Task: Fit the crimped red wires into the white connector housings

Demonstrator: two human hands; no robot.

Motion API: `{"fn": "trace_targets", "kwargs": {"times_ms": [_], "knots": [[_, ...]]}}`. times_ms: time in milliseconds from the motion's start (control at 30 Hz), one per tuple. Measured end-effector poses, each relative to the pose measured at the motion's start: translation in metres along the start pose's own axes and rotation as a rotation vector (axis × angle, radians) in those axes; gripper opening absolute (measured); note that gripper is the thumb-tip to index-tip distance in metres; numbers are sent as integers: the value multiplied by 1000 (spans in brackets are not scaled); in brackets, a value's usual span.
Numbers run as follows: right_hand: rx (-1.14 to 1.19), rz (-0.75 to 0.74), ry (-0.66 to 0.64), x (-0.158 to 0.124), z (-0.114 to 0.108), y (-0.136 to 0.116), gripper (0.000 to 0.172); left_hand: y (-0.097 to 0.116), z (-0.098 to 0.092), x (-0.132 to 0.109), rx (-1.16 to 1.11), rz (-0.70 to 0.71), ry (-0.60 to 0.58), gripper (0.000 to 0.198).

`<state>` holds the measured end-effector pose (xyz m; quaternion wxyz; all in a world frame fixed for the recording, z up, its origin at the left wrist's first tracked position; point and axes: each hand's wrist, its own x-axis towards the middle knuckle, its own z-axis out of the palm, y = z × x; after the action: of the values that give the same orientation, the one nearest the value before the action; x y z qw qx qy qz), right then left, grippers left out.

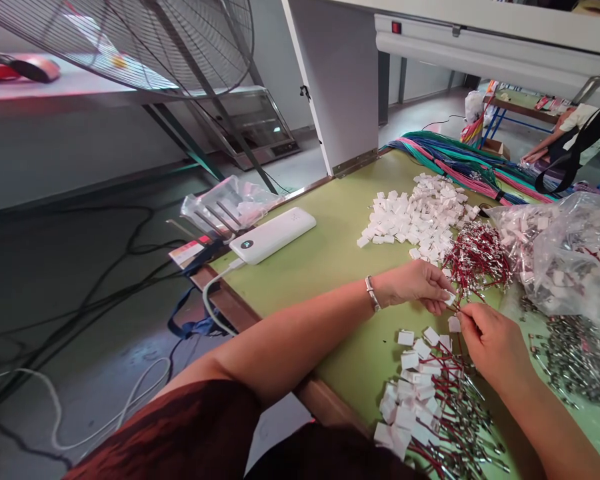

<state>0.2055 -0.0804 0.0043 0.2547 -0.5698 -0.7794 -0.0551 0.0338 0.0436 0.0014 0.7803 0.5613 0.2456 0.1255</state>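
Note:
My left hand pinches a small white plastic connector housing between thumb and fingers. Close against it, my right hand is closed on a short dark red wire, whose end meets the housing; whether it sits inside I cannot tell. Beyond my hands lie a heap of loose white housings and a bundle of short red wires with metal terminals. Nearer to me is a pile of white housings with red wires attached.
A white power bank with a cable lies on the green tabletop. At right are a clear plastic bag of parts and a pile of metal pieces. Coloured wire bundles lie behind. A large fan stands left; another person sits far right.

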Motion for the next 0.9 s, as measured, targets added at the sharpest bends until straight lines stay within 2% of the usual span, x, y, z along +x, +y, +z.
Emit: {"fn": "trace_targets", "kwargs": {"times_ms": [167,333,467,567,667,733,833,867,900], "knots": [[29,-3,-46,1,-7,-2,23,-9,8,4,-44,-88,-129,30],[100,42,-43,3,-13,-1,21,-5,12,2,-173,-18,-41,34],[74,18,-16,2,-6,-3,22,-4,10,1,-206,-2,3,31],[94,34,-13,0,-1,-2,22,-3,9,2,-153,-14,-50,32],[147,85,-26,1,-4,-1,22,4,4,0,98,-15,-78,29],[195,133,-67,3,-11,-1,22,11,-4,-3,391,40,82,25],[313,196,-243,3,-25,-4,23,18,-23,-5,865,189,460,19],[362,203,-327,2,-29,-5,23,18,-30,-5,987,220,518,19],[408,203,-401,2,-33,-4,23,18,-36,-5,1079,235,521,22]]}}
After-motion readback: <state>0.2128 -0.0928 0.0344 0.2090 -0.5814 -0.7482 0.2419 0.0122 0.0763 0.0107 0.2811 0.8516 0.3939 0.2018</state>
